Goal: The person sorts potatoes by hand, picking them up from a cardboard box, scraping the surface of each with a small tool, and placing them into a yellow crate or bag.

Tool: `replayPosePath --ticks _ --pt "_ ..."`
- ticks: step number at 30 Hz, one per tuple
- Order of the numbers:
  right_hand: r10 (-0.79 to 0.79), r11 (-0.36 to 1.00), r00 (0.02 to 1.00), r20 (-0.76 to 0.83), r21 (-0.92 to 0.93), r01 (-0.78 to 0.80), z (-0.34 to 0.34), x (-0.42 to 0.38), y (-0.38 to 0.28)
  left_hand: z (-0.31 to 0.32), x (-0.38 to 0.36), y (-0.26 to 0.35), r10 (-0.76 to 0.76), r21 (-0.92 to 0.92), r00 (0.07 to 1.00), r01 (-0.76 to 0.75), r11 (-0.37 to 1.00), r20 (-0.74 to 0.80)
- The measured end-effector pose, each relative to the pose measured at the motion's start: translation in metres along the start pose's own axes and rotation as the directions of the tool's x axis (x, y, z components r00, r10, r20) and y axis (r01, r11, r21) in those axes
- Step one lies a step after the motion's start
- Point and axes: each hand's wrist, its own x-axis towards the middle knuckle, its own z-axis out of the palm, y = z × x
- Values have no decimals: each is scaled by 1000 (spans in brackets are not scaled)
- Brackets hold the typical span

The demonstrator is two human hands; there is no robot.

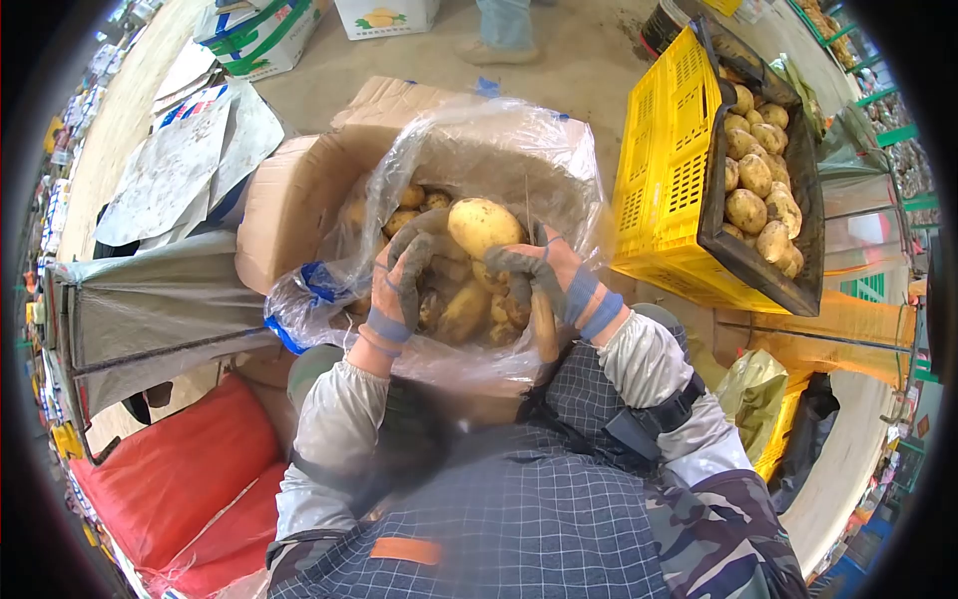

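Note:
A large pale-yellow potato (484, 228) sits between my two hands above a cardboard box (289, 215) lined with clear plastic (559, 150). My left hand (404, 275), in a grey-coated glove, curls its fingers at the potato's left side. My right hand (549, 272), gloved the same way, is closed against its lower right edge; part of the grip is hidden. Below the right fingers hangs a narrow brownish shape (544, 327) that I cannot make out clearly. Several more potatoes (464, 311) lie in the box, beneath and behind my hands.
To the right, a yellow crate (659, 170) with a dark liner is filled with potatoes (755, 175). Flattened cardboard (185, 170) lies at left, above a grey-covered frame (165, 309). Red sacking (185, 469) is lower left. White cartons (384, 15) and another person's foot (499, 52) are ahead.

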Motion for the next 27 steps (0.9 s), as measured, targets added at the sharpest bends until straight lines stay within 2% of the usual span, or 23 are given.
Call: replayPosePath --ticks 2,4,6,8,11,13,14,15,16,18,21,23,25,27 --pt "17 998 1000 27 -53 -16 1 -11 -14 8 -2 4 -45 -135 997 37 990 -58" --pt "-90 996 991 -100 -16 88 -21 -10 -10 6 0 4 -134 -247 985 104 963 -106" --pt "-164 971 943 -290 121 206 -33 -16 -29 2 1 8 -230 -375 965 169 912 -124" --pt "-231 902 883 -409 249 351 -43 -28 -65 0 -1 7 -248 -320 955 187 929 -162" --pt "-346 841 897 -276 332 426 -117 -42 -70 8 1 3 -239 -178 961 212 961 -142" --pt "-365 794 874 -320 384 472 -124 -52 -74 15 4 -6 -198 -41 977 195 980 -82" --pt "-383 794 851 -358 342 502 -126 -50 -67 12 7 -18 -169 41 985 170 985 -23" --pt "-401 795 827 -395 299 528 -128 -49 -59 17 6 -21 -205 -53 979 205 977 3" --pt "-417 795 800 -432 254 551 -126 -49 -54 21 6 -18 -239 -26 971 239 971 3" --pt "-357 796 868 -346 373 476 -118 -52 -56 23 7 -16 -272 22 962 272 962 -8" --pt "-327 782 909 -258 467 414 -115 -53 -58 21 8 -17 -270 68 963 271 960 -24" --pt "-324 799 921 -217 459 389 -122 -54 -51 19 11 -24 -275 84 961 276 957 -31" --pt "-385 854 872 -303 241 461 -124 -52 -44 16 12 -30 -294 89 956 294 952 -11" --pt "-388 861 852 -353 191 471 -129 -55 -40 15 12 -37 -326 92 945 325 941 -3"
